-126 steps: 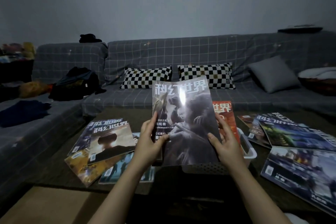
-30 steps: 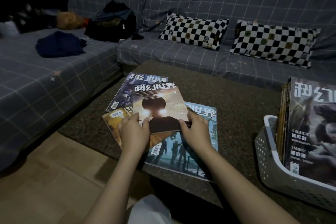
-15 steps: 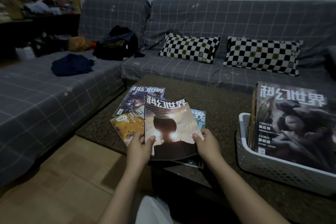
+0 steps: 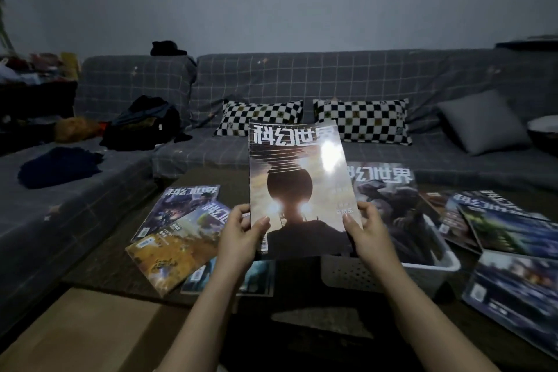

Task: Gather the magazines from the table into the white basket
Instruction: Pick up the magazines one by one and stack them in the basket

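I hold a magazine with a dark sphere on a golden cover [image 4: 297, 187] upright in front of me, above the table. My left hand [image 4: 241, 235] grips its lower left edge and my right hand [image 4: 367, 232] grips its lower right edge. Just behind and to the right stands the white basket [image 4: 383, 276], with a grey-covered magazine [image 4: 392, 205] upright inside it. On the table to the left lie a purple magazine [image 4: 178, 205], a yellow one [image 4: 175, 248] and a blue one [image 4: 259, 278]. Several more magazines [image 4: 507, 229] lie to the right.
The dark low table [image 4: 120, 251] stands before a grey checked corner sofa [image 4: 302, 84] with two checkered pillows [image 4: 360, 121], a grey cushion [image 4: 480, 124], a black bag [image 4: 142, 124] and dark cloth [image 4: 60, 166]. Wooden floor [image 4: 75, 326] shows at lower left.
Both hands lifted the golden magazine off the left pile and carried it up and to the right, to stand upright beside the basket. The view swung right with it.
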Motion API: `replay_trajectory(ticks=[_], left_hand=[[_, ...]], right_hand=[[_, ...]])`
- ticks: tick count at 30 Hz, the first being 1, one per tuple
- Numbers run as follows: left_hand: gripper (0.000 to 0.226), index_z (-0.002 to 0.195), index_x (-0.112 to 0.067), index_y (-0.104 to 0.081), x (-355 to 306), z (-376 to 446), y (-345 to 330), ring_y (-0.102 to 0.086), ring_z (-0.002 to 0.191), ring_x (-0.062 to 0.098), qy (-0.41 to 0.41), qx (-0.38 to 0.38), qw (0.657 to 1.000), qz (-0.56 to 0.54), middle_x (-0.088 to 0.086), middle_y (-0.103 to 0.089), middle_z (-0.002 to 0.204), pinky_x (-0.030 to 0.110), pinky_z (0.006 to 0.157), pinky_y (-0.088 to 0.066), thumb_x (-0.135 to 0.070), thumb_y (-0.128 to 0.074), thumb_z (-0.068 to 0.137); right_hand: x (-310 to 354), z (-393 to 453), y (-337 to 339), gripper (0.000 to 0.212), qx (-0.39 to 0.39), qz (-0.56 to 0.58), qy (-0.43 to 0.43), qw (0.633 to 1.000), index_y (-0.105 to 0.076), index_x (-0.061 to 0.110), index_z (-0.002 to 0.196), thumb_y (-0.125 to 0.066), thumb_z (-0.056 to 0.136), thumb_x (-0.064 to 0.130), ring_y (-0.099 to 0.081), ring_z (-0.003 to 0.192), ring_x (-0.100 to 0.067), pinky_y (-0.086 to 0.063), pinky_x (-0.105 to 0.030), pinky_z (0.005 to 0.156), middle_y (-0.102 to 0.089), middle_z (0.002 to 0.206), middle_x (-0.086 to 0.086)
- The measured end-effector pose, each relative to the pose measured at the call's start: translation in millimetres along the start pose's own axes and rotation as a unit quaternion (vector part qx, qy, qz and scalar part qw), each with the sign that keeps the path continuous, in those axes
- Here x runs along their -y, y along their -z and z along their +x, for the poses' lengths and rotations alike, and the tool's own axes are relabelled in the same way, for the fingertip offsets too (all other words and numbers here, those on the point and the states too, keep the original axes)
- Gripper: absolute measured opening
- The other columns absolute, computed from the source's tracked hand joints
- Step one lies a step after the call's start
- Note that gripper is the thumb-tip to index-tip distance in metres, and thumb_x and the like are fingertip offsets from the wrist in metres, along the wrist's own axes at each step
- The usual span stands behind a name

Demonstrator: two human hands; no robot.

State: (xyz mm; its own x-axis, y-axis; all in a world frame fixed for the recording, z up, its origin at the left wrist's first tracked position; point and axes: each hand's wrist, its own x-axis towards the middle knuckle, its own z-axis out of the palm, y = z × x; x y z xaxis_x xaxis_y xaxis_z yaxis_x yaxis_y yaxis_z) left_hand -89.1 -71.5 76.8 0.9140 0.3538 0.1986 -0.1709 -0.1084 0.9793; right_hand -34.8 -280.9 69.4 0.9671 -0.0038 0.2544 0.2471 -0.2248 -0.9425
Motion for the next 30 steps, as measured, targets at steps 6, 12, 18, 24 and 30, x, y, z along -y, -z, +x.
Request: replay_trajectory(ticks=[6, 12, 18, 24, 30], left_hand=[[0.024, 0.091, -0.022, -0.054, 0.3, 7.8, -81.0, -0.066, 0.064, -0.004, -0.012, 0.065, 0.998, -0.011, -0.008, -0.069, 0.083, 0.015, 0.059, -0.053, 0.0, -0.062, 0.085], [0.028, 0.092, -0.032, -0.055, 22.6, 26.9, -139.5, -0.06, 0.076, -0.001, -0.028, 0.072, 0.992, 0.105, -0.008, -0.066, 0.09, 0.013, 0.056, -0.044, -0.012, -0.071, 0.08], [0.04, 0.104, -0.02, -0.061, 43.1, 38.6, -159.6, -0.055, 0.083, 0.01, -0.084, 0.064, 0.955, 0.277, -0.005, -0.057, 0.099, 0.018, 0.065, -0.039, -0.025, -0.079, 0.069], [0.059, 0.114, -0.016, -0.057, 46.3, 36.7, -163.9, -0.057, 0.105, 0.019, -0.079, 0.091, 0.939, 0.321, 0.0, -0.056, 0.114, 0.038, 0.087, -0.051, -0.02, -0.083, 0.061], [0.058, 0.127, -0.018, -0.05, 50.2, 36.0, -163.2, -0.052, 0.108, 0.025, -0.086, 0.098, 0.93, 0.343, 0.007, -0.052, 0.115, 0.032, 0.091, -0.045, -0.016, -0.073, 0.074]], right_hand=[[-21.2, 9.8, 75.0, 0.019, -0.064, -0.018, -0.027, 0.997, -0.045, 0.023, 0.106, -0.054, 0.091, 0.017, -0.064, 0.089, -0.019, -0.051, -0.033, 0.072, -0.065, 0.101, -0.004], [-51.4, 30.5, 113.5, 0.016, -0.09, -0.091, -0.056, 0.99, -0.048, 0.017, 0.1, -0.057, 0.088, 0.011, -0.062, 0.081, -0.014, -0.048, -0.028, 0.064, -0.065, 0.097, -0.003], [-78.8, 40.1, 125.0, 0.022, -0.123, -0.245, -0.082, 0.958, -0.057, 0.016, 0.097, -0.069, 0.078, 0.017, -0.058, 0.08, -0.018, -0.038, -0.026, 0.063, -0.065, 0.096, -0.004], [-86.5, 40.0, 124.3, 0.041, -0.11, -0.313, -0.096, 0.938, -0.058, 0.011, 0.113, -0.073, 0.075, 0.018, -0.05, 0.109, -0.026, -0.044, -0.035, 0.09, -0.058, 0.114, -0.008], [-88.3, 39.2, 123.6, 0.048, -0.1, -0.367, -0.077, 0.922, -0.055, 0.012, 0.123, -0.065, 0.08, 0.029, -0.037, 0.116, -0.024, -0.034, -0.029, 0.094, -0.046, 0.12, -0.007]])
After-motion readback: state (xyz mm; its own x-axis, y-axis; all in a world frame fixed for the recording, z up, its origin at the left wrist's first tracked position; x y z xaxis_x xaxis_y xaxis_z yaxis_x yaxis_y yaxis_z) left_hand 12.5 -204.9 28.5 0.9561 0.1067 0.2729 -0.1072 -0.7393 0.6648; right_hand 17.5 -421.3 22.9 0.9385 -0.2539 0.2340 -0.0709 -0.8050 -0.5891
